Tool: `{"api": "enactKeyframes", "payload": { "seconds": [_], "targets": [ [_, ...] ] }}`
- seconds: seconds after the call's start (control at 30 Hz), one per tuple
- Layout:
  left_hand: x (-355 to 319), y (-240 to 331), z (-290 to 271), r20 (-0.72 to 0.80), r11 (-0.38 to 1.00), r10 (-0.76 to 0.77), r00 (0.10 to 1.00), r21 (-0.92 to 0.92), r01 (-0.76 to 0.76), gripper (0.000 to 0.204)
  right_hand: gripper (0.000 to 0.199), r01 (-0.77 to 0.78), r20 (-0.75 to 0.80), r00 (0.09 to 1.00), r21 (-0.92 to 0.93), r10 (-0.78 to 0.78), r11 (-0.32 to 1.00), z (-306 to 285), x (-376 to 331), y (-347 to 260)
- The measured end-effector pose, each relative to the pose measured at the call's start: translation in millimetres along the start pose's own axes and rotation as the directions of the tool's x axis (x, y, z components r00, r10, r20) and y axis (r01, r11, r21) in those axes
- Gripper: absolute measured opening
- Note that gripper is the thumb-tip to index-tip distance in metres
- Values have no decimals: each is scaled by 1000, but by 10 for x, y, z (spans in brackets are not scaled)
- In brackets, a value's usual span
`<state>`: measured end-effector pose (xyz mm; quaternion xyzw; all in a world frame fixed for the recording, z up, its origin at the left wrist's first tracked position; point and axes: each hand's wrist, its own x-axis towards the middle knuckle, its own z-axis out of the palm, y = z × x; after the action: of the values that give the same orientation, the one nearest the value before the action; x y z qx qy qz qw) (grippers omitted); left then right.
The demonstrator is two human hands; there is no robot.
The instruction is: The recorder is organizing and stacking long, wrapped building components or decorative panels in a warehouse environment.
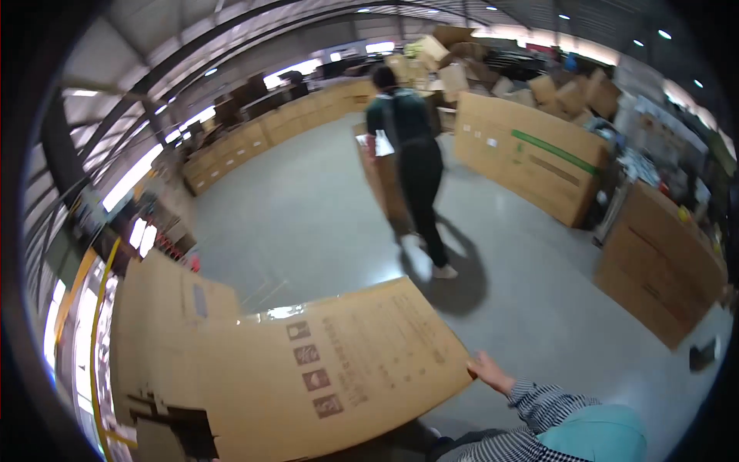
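Right hand (493,373) at the carton's near right edge: grip nearly closed, thumb and fingers pinching the rim of the carton (369,362). How far the fingers wrap underneath, I can't tell. Left hand out of sight, so no word on its grip or whether it shares the load.

Carton lies in front of the person, to the left of the right hand; broad printed face turned up, clear tape (285,312) shining along the far edge. A plain panel (165,289) stands up at its left end. Lower edge runs out of view; what bears the weight there doesn't show.

Risk, as I judge it: the hold is small for so broad a sheet, and near a corner. If the far side sags or swings, the rim could slip from the fingers or crease. The panel's size might also block the view of the floor (269,215) underfoot.

Beyond: a co-worker (419,154), back turned, beside a tall box (373,173). Well apart now; a wide swing with both moving could bring a knock.

Farther out: green-striped box (531,158) at right, a tilted board (658,262) nearer, cardboard heap (566,96) behind, box row (269,127) along the far left.
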<state>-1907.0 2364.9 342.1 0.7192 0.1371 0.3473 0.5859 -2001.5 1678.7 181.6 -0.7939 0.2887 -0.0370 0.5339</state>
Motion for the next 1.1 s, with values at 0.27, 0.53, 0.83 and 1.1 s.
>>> {"api": "enactKeyframes", "payload": {
  "seconds": [0.27, 0.53, 0.83, 1.1],
  "targets": [
    [-1562, 1418, 2079, 430, 900, 259, 865, -433, -54, 37, 34, -162, -315, 899, 408, 305, 899, -1845, -1192, 1168],
    [-4523, 3594, 3272, 753, 807, 457, 473, -575, 136, 39, 28, -70, -602, 552, 656, 577, 751, -3463, -3763, 3579],
    [-8108, 5148, 3904, 835, 761, 546, 76, -532, 371, 22, 26, 100, -730, 135, 683, 670, 723, -5324, -5960, 4841],
    [-11445, 6019, 4515, 786, 618, 618, -25, -467, 632, 29, 44, 431, -728, -14, 614, 685, 661, -7225, -7479, 6190]
  ]
}}
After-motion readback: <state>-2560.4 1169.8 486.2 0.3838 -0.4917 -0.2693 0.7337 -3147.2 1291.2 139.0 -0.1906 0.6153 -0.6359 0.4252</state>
